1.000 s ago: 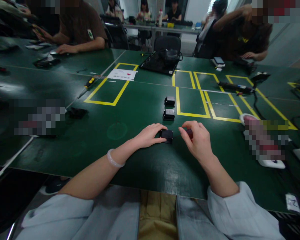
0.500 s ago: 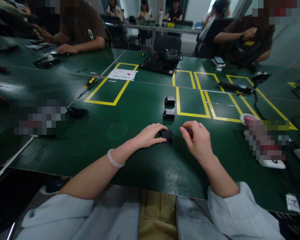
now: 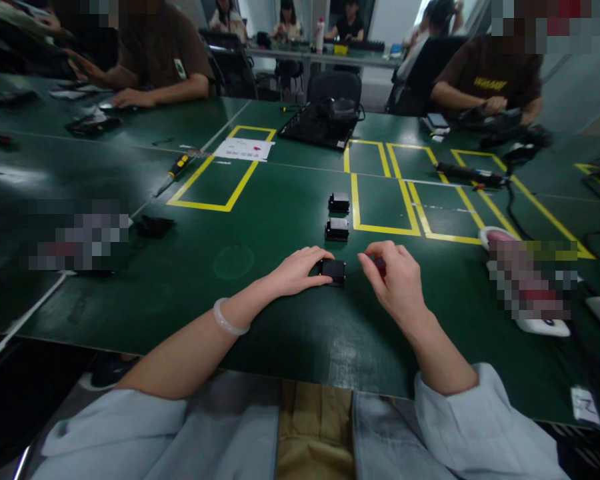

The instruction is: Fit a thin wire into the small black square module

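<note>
A small black box-shaped part (image 3: 334, 269), with bright metal points at its corners, rests on the green table. My left hand (image 3: 300, 270) grips its left side between thumb and fingers. To the right, my right hand (image 3: 393, 273) is closed in a pinch on a small dark tool (image 3: 379, 263). Fingers cover most of the tool, and a thin dark shaft seems to point toward the box-shaped part; whether they touch, I cannot tell. Two similar black parts, a nearer one (image 3: 337, 229) and a farther one (image 3: 339, 202), stand in a row beyond my hands.
Yellow tape rectangles (image 3: 387, 231) mark the table (image 3: 290, 333). A yellow-and-black screwdriver (image 3: 180, 165) and a paper sheet (image 3: 245, 149) lie left. A black tray (image 3: 310, 127) sits at the back, a cylindrical black tool (image 3: 470, 175) at right. People sit across the table.
My hands and the black parts stay practically where they were. Across the table at right, a person's hands have come down, with the dark object they handle now lower.
</note>
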The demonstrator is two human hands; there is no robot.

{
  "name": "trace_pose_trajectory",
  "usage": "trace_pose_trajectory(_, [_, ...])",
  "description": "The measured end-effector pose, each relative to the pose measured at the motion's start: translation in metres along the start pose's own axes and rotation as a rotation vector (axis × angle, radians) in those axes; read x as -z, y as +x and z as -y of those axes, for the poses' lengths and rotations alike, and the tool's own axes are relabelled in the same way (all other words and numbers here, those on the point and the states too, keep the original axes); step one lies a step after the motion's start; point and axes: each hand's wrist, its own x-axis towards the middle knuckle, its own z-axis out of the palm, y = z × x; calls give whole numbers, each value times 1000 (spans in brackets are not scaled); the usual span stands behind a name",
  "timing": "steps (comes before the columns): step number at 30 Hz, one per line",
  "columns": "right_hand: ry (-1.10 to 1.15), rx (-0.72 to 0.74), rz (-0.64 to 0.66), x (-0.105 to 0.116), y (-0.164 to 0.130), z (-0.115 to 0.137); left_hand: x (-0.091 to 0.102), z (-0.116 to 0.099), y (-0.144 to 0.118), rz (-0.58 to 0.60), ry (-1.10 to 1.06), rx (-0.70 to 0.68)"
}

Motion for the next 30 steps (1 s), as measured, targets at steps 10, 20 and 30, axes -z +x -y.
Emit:
trace_pose_trajectory(10, [7,24,-29,1,3,3,0,0,0,-5,-16,-6])
trace_pose_trajectory(20, [10,6,-10,-2,0,0,0,1,0,-11,-12,-3])
trace_pose_trajectory(30, [30,-9,21,0,-1,0,-2,1,-1,-20,-10,-5])
